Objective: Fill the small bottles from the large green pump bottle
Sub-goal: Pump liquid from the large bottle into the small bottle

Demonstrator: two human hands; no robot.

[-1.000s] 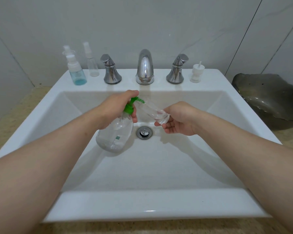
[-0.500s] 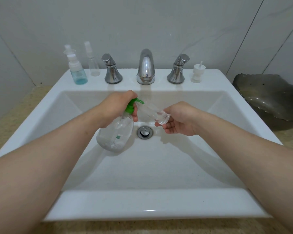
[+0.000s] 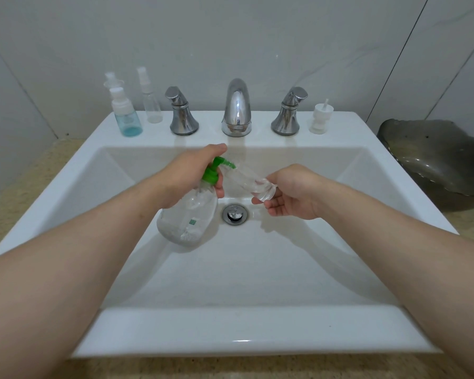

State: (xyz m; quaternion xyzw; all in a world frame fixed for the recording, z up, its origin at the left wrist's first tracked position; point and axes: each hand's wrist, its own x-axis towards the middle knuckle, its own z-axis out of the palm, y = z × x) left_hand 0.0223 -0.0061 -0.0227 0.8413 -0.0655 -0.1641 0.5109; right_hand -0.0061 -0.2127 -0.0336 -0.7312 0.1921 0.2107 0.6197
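Note:
My left hand [image 3: 188, 176] grips the neck of the large clear pump bottle [image 3: 188, 214] with the green pump head [image 3: 216, 168], held tilted over the sink basin. The green nozzle points right into the mouth of a small clear bottle [image 3: 246, 179]. My right hand [image 3: 293, 192] holds that small bottle by its base, tilted towards the nozzle. On the sink's back ledge at the left stand a small blue-tinted pump bottle [image 3: 125, 116] and a slim clear spray bottle [image 3: 149, 101]. A loose white pump cap [image 3: 320, 117] stands on the ledge at the right.
The white sink [image 3: 230, 332] has a chrome spout [image 3: 237, 109] and two chrome handles [image 3: 181, 113] at the back, with a drain [image 3: 234, 213] below the hands. A dark wavy dish [image 3: 438, 157] lies on the counter at the right.
Both hands and the two bottles have stayed almost in place; the pump bottle has shifted only slightly.

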